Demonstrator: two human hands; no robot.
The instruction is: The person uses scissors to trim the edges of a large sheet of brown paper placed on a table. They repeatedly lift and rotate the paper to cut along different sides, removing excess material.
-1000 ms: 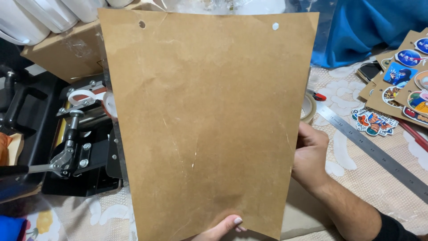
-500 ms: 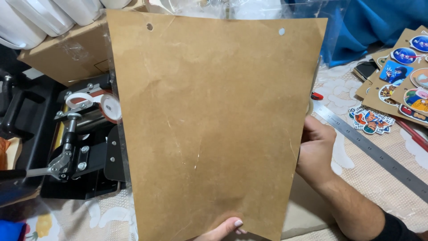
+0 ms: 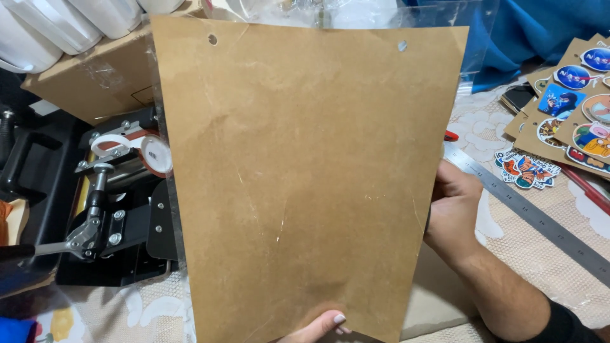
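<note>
I'm looking down at a big brown kraft card sheet (image 3: 311,184) being held upright in front of the cam, filling the mid of the view; it's sitting inside a clear plastic sleeve (image 3: 445,19) whose glossy edge is sticking out past the top and rt side. The sheet is matte, scuffed w/ fine scratches, w/ two small punched holes near the top corners. Right hand (image 3: 452,206) is gripping the sheet's rt edge, fingers curled behind it, thumb side toward me. Left hand (image 3: 318,329) is pinching the bottom edge; only a few fingertips w/ pale nails are showing, rest is cut off by the frame. The sheet is blocking most of the table behind it. To the left, partly hidden, a black metal press machine (image 3: 108,222) w/ a lever handle and a white-and-red round part is sitting beside a cardboard box (image 3: 95,76), which is holding white mugs (image 3: 57,25) along its top. To the rt, on a lace-pattern tablecloth (image 3: 546,254), a steel ruler (image 3: 540,219) is lying diagonally, near loose colourful stickers (image 3: 524,170) and brown cards w/ stickers (image 3: 578,108) stacked at the edge. Blue fabric (image 3: 540,32) is bunching at top rt.
</note>
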